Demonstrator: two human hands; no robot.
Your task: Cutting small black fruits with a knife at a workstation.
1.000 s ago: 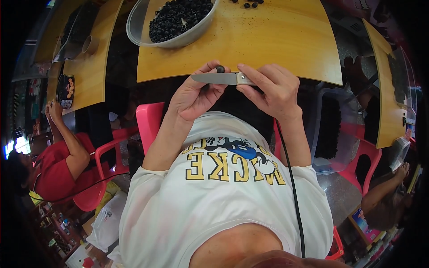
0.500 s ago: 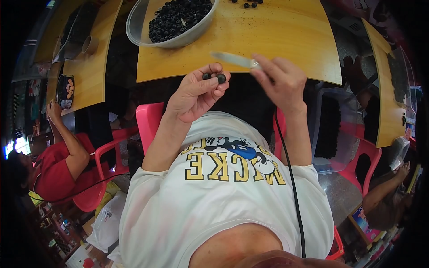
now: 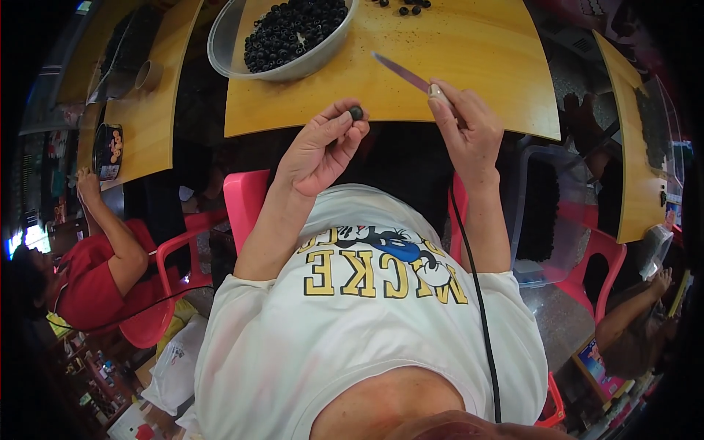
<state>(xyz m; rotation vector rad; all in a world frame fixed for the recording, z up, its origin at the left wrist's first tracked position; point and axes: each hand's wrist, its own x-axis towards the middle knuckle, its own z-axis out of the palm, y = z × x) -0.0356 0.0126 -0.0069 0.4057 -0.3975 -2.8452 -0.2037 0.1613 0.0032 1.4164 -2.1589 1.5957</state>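
One dark round piece [image 3: 356,113] sits pinched between thumb and fingers of the left hand [image 3: 320,147], where two showed half a second ago. The right hand [image 3: 473,132] grips a knife [image 3: 400,71], its blade now apart from the left fingers it overlapped a second ago. Beyond, on the table [image 3: 477,66], the bowl [image 3: 282,74] of dark pieces is unmoved.

The tabletop [image 3: 499,59] is being lit softly, with shadow being left beneath. Straight edges are being bent near the blackened rim (a far-left patch [image 3: 33,240] is being bleached by glare).
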